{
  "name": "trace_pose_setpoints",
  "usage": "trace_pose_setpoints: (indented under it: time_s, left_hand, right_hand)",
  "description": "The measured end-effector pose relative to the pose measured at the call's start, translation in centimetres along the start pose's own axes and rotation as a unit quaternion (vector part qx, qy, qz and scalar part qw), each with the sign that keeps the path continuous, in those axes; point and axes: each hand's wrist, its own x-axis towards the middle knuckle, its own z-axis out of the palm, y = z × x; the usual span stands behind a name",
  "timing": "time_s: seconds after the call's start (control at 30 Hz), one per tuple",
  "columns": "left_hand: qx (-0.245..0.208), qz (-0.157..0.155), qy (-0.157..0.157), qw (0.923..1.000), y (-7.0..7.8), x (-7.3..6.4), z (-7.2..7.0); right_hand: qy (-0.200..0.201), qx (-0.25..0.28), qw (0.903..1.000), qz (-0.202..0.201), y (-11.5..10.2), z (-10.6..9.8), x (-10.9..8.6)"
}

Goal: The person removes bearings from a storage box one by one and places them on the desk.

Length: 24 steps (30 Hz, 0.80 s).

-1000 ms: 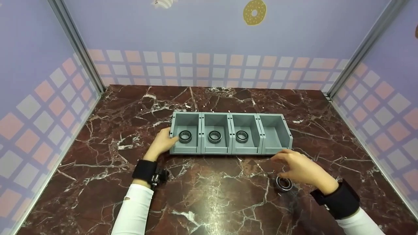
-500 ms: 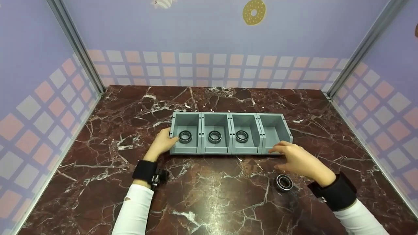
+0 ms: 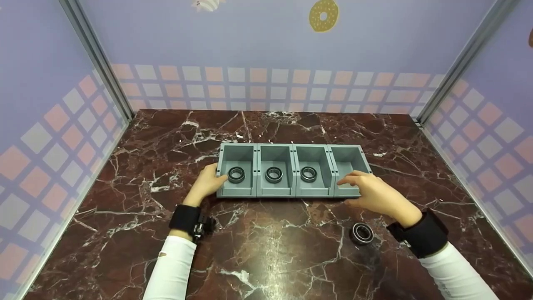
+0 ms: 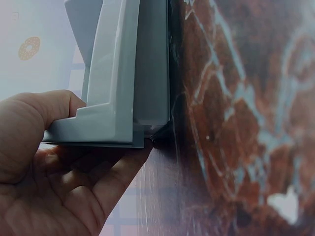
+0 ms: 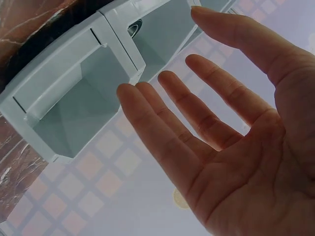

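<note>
A row of joined grey storage bins (image 3: 275, 192) sits mid-table. My left hand (image 3: 207, 181) grips the side wall of the leftmost bin (image 4: 115, 73), thumb over the rim and fingers outside and beneath. The three bins from the left each hold one ball bearing: the left bearing (image 3: 236, 174), the middle bearing (image 3: 274, 175) and the right bearing (image 3: 308, 174). Over the front of the rightmost bin (image 3: 345, 156) hovers my right hand (image 3: 377, 196), its fingers spread and holding nothing. A separate ball bearing (image 3: 362, 233) lies on the table below that hand, towards me.
The dark red marbled table (image 3: 266, 250) runs back to a lilac wall (image 3: 266, 46) with pink and white checks. Similar panels stand at left and right, joined by metal corner posts (image 3: 98, 54).
My right hand has moved forward and slightly left, away from the loose bearing and over the front of the rightmost bin. The left hand and the bins have stayed put.
</note>
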Motion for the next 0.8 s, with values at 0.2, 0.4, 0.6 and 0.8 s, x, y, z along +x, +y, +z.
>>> trace_pose_setpoints:
  time_s: [0.2, 0.4, 0.6, 0.8]
  left_hand:
    - [0.007, -0.008, -0.006, 0.9999, 0.1, 0.0, -0.1]
    - [0.011, -0.008, -0.007, 0.9999, 0.2, 0.0, -0.1]
    - [0.013, 0.005, 0.005, 0.9999, 0.0, 0.1, 0.1]
    - [0.016, 0.01, 0.011, 0.9998, 0.0, 0.2, 0.1]
  right_hand:
    - [0.004, 0.003, 1.0, -0.007, 0.0, -0.1, 0.9]
    - [0.004, 0.006, 0.9999, -0.012, -0.1, -0.3, 1.7]
    - [-0.008, 0.013, 0.9999, -0.003, -0.1, -0.4, 2.5]
    - [0.0, 0.007, 0.9999, -0.013, 0.0, -0.3, 3.5]
